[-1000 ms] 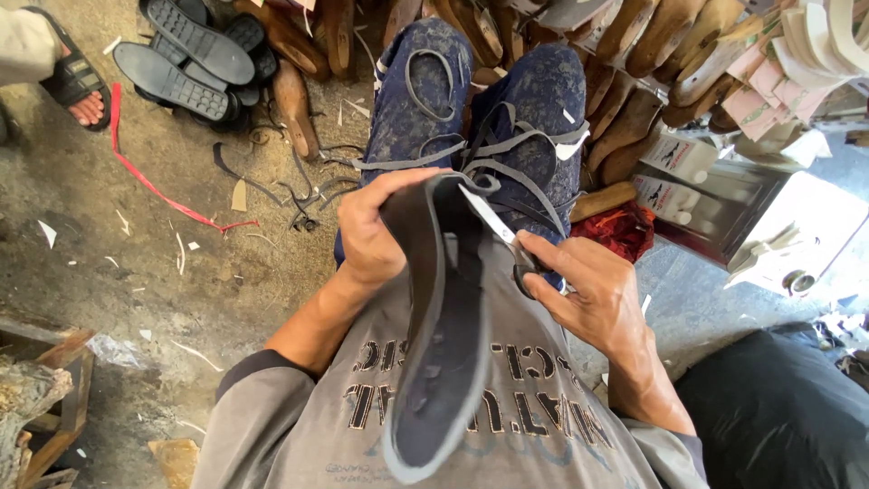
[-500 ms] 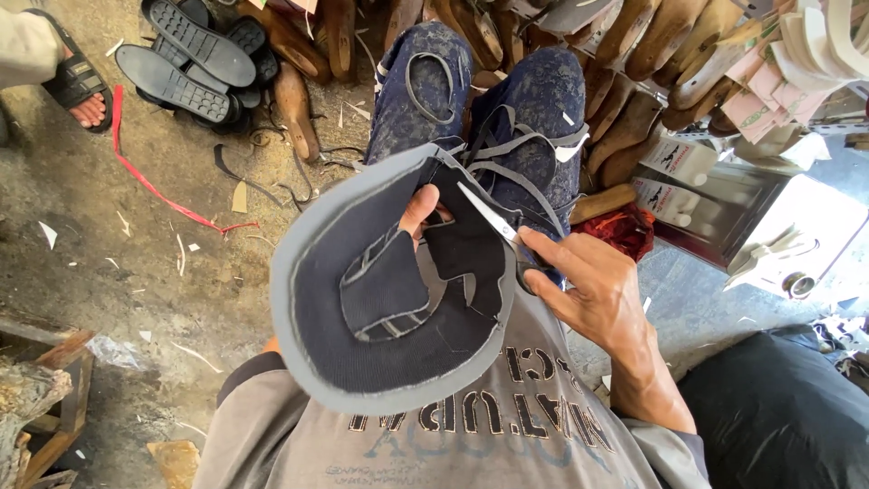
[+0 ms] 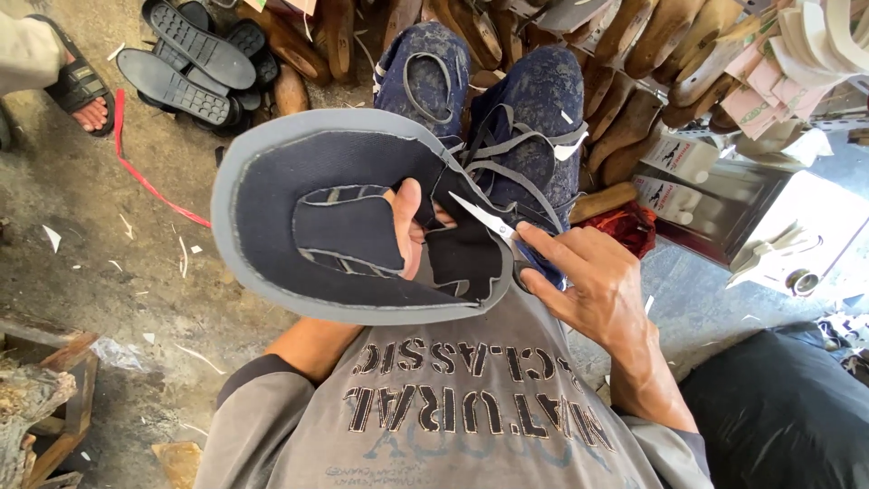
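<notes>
left hand (image 3: pixel 412 226): gripping a dark blue shoe upper (image 3: pixel 335 222) with a grey edge, thumb poking over the front
right hand (image 3: pixel 593 281): holding small scissors (image 3: pixel 489 220), blades touching the upper's edge
background: black soles (image 3: pixel 186 59) and wooden lasts (image 3: pixel 634 109) lying on the floor

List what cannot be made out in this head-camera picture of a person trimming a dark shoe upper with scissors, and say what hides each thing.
Head view only:
- Left hand: only thumb and fingertips show; the shoe upper covers the rest.
- Scissors: handles hidden inside the right hand.
- Sandalled foot of another person: cut off by the left edge.
- Wooden lasts: tops cut off by the upper edge.
</notes>
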